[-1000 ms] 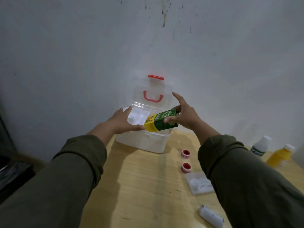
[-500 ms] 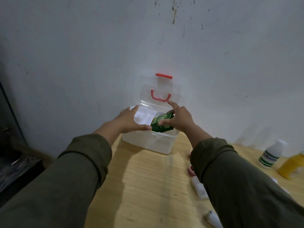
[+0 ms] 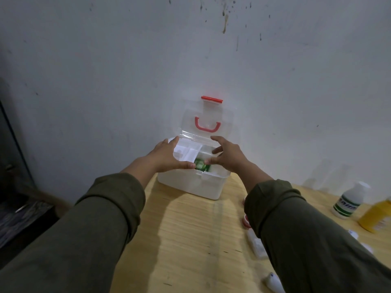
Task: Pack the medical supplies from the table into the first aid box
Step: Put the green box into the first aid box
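Note:
The white first aid box (image 3: 190, 187) stands open at the table's far edge, its clear lid (image 3: 188, 123) with a red handle leaning back against the wall. A green carton (image 3: 201, 164) lies low inside the box, beside a white inner tray (image 3: 188, 152). My left hand (image 3: 167, 155) rests over the box's front left rim, fingers spread. My right hand (image 3: 228, 157) hovers over the right side, fingers apart. Both thumbs touch the carton's top; neither hand grips it.
On the wooden table (image 3: 190, 240) to the right stand a white bottle (image 3: 349, 201) and a yellow bottle (image 3: 376, 214). Partly hidden by my right sleeve are a small red-capped jar (image 3: 246, 220), a clear packet (image 3: 256, 244) and a white tube (image 3: 274, 281).
The green carton went from held above the box down into it. My right hand let go of it and opened; my left hand stayed at the rim.

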### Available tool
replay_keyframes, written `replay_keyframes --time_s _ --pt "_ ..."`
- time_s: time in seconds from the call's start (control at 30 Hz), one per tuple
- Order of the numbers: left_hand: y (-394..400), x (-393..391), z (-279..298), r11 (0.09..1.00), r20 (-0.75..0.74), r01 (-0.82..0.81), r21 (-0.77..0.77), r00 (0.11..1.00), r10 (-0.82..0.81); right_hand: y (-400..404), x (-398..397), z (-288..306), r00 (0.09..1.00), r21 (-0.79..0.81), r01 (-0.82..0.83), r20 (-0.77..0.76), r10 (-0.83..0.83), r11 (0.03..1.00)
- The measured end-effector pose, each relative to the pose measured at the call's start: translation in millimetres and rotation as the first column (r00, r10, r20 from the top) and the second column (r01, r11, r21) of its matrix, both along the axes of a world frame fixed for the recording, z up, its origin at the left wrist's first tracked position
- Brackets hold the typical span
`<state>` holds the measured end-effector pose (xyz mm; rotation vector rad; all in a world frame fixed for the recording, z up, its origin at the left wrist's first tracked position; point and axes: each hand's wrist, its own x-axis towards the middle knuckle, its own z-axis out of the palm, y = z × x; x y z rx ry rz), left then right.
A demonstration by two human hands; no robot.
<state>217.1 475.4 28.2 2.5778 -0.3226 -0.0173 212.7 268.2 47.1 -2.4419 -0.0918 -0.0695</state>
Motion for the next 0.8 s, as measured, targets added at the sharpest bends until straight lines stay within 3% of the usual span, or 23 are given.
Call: replay_keyframes --time_s 0.53,0.8 --pt "-2 -2 0 1.0 0.009 -0.022 0.002 1.0 0.022 12 -1 4 0.993 0.032 -0.086 0.083 0.083 0.996" --pt "-4 -3 0 1.0 0.008 -0.029 -0.002 1.0 0.029 14 0 2 0.993 0.082 -0.114 0.018 0.113 0.99"
